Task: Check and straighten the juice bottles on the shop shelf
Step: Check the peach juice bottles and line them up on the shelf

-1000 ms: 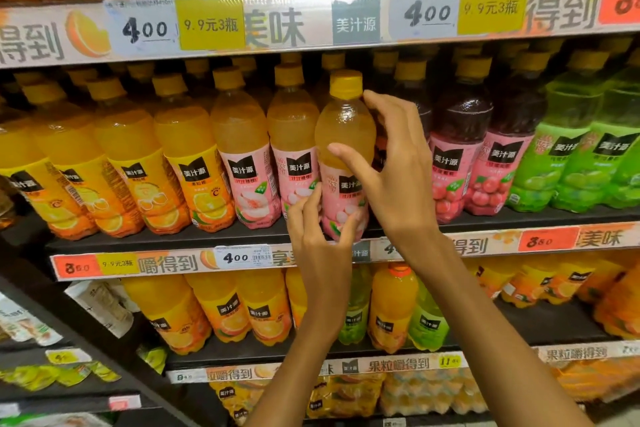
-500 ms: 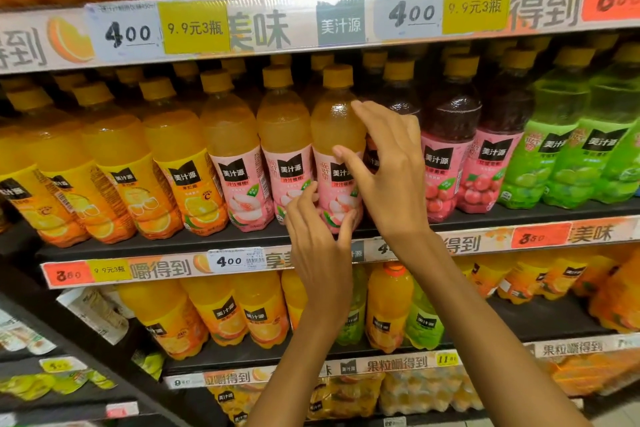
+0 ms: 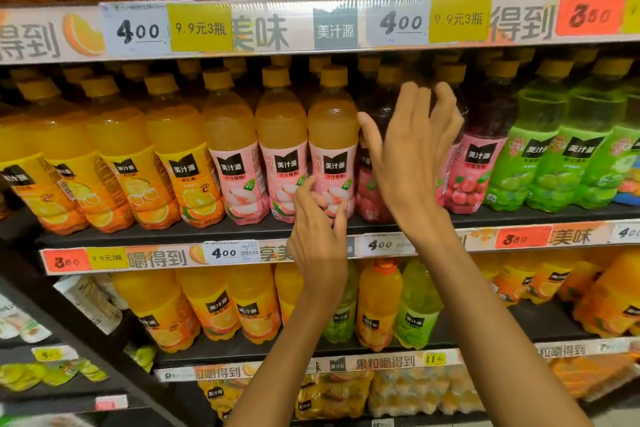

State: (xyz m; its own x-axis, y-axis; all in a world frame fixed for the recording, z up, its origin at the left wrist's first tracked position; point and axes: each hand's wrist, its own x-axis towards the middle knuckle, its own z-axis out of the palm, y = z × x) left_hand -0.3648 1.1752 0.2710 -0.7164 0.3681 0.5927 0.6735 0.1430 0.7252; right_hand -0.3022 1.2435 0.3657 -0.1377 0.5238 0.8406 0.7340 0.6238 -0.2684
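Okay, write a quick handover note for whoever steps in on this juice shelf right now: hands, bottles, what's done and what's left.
Left hand: fingers at the base of the rightmost peach bottle; whether it grips is unclear.
Right hand: open, fingers spread in front of the dark red bottles, holding nothing.
Bottles: the peach bottle stands upright on the middle shelf, label forward, in line with the two peach bottles left of it.
Done: the peach bottle looks straightened.
Left: check the dark red bottles next, then the green bottles to the right.
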